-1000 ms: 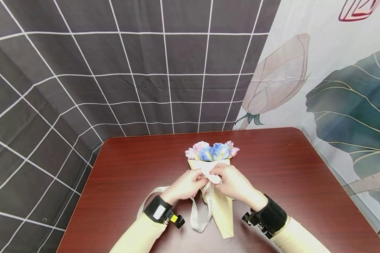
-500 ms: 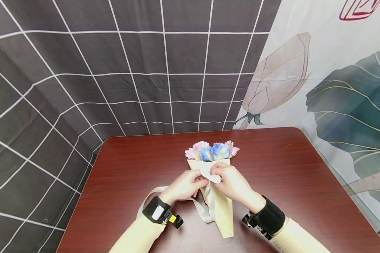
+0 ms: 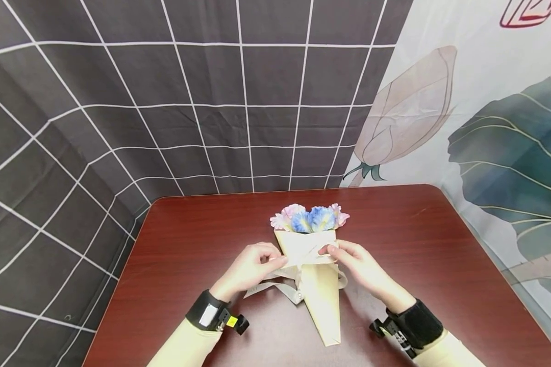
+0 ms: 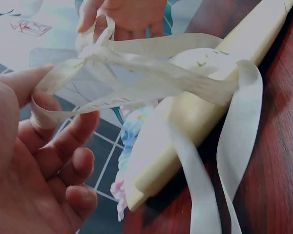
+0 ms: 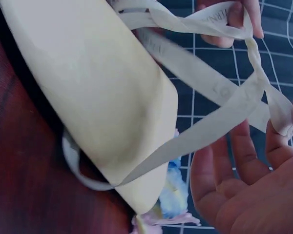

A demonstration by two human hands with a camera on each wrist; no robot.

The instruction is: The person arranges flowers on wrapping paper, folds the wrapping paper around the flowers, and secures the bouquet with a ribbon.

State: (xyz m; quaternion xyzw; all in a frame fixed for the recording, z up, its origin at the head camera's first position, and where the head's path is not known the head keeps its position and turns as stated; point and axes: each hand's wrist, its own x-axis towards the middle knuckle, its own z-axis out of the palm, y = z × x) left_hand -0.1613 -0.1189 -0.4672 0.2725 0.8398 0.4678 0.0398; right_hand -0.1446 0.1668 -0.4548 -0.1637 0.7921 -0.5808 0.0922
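A bouquet of pink and blue flowers (image 3: 309,219) in a cream paper wrap (image 3: 323,311) lies on the table, blooms toward the far edge. Pale printed ribbon (image 5: 195,139) circles the wrap and is knotted in front, with a loop out to each side. My left hand (image 3: 252,267) pinches the left loop between thumb and index finger, its other fingers loosely bent. On the other side my right hand (image 3: 365,270) holds the right loop at thumb and index finger. Loose ribbon tails (image 4: 241,126) hang beside the wrap in the left wrist view.
The dark red wooden table (image 3: 202,224) has rounded far corners. Behind it hangs a grey cloth (image 3: 211,122) with white grid lines, and a white cloth (image 3: 422,168) printed with a lotus bud and leaf stands at the right.
Both hands have drawn apart from the close grip over the wrap, left hand to the left, right hand to the right. The ribbon is now stretched between them in a knot with loops.
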